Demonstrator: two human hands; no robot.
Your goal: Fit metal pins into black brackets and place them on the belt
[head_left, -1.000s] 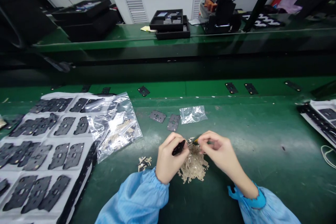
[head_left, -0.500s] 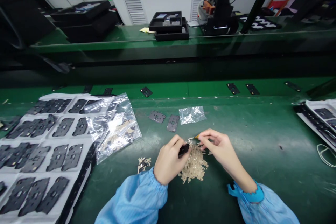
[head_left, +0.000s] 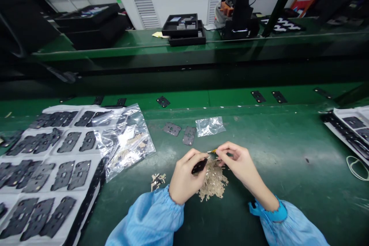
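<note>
My left hand [head_left: 186, 177] is closed around a small black plate [head_left: 199, 166], held tilted above a heap of tiny beige pieces [head_left: 213, 184]. Between the thumb and fingertips of my right hand [head_left: 235, 159] is a thin yellow tool [head_left: 213, 150] with a pale tip. That tip points left, close to the plate's upper edge; whether it touches cannot be made out. Left of the heap lies a smaller cluster of beige and black bits [head_left: 158, 180]. Beyond my hands rest two loose dark plates, one flat [head_left: 172, 129] and one more upright in view [head_left: 189, 135].
At left a white compartment tray [head_left: 95, 173] carries many dark plates; a clear bag [head_left: 127, 142] of beige pieces overlaps it. A small clear bag [head_left: 210, 126] lies ahead. Several black plates line the back ledge [head_left: 201, 98]. Another tray [head_left: 343, 127] and a pale cord loop [head_left: 357, 168] are at right.
The black plate in my left hand has tilted slightly, showing more of its face. My right hand has shifted a little left with the yellow tool, its tip now nearer the plate.
</note>
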